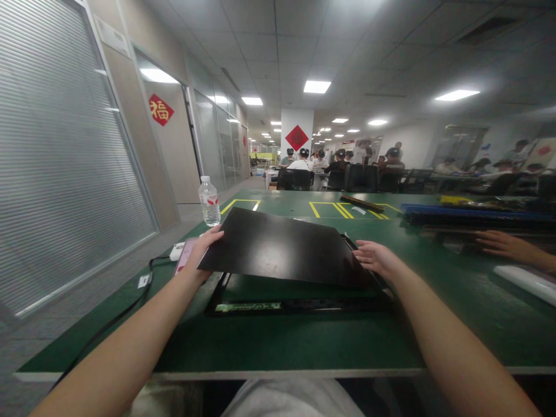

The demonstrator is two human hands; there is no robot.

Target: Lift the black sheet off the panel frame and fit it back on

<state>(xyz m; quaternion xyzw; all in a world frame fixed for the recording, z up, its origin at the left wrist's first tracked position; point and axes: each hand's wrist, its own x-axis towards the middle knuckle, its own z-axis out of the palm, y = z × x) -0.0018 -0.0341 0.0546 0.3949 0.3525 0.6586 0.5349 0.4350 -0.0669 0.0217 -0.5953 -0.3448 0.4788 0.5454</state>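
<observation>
A thin glossy black panel point(278, 246) is tilted over a black rectangular frame point(339, 304) on the green table. The panel's left side is raised, and its right end sits low by the frame's right side. My left hand point(207, 249) is closed on the panel's left edge, fingers partly hidden beneath it. At the opposite edge my right hand point(377, 259) has its fingers stretched out, their tips at the panel's edge and the frame's side; whether they bear any weight I cannot tell. A green strip point(247, 307) shows along the frame's near side.
A water bottle point(209, 201) stands at the table's left edge. By my left wrist lie a phone point(185, 256) and a black cable point(145, 295). Another person's hand point(515, 248) reaches in from the right near dark strips, a blue strip point(456, 212) and a white roll point(525, 285).
</observation>
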